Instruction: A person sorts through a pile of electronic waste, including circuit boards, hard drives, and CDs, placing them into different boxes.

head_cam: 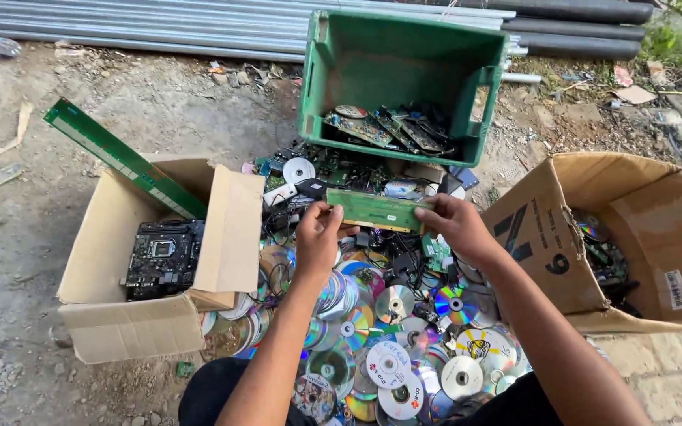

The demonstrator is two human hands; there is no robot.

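Both hands hold one green circuit board strip (374, 209) level above a heap of discs (388, 347), just in front of the green plastic crate (321, 87); the left hand (317, 237) is closed on the strip's left end, thumb on top and fingers curled under it; the right hand (455, 223) is closed on its right end, fingertips pinching the edge, the back of the hand facing the camera. The strip lies crosswise, its long side running parallel to the crate's near wall, and it touches nothing but the two hands.

The crate stands tilted toward the person, open mouth forward, with several green circuit boards (380, 128) and a disc lying inside it; just below the crate's near wall a jumble of dark electronic parts and a white disc (299, 170) spills onto the ground. To the left of the crate an open cardboard box (132, 327) holds a black motherboard (163, 256), and a long green board (124, 158) leans out over that box's far corner; to the right of the crate a second, larger cardboard box (554, 229) lies on its side with discs and dark parts (605, 256) inside. Behind the crate grey metal pipes (159, 28) lie in a row on the dirt; the heap of shiny compact discs spreads from the crate's front down to the person's knees.
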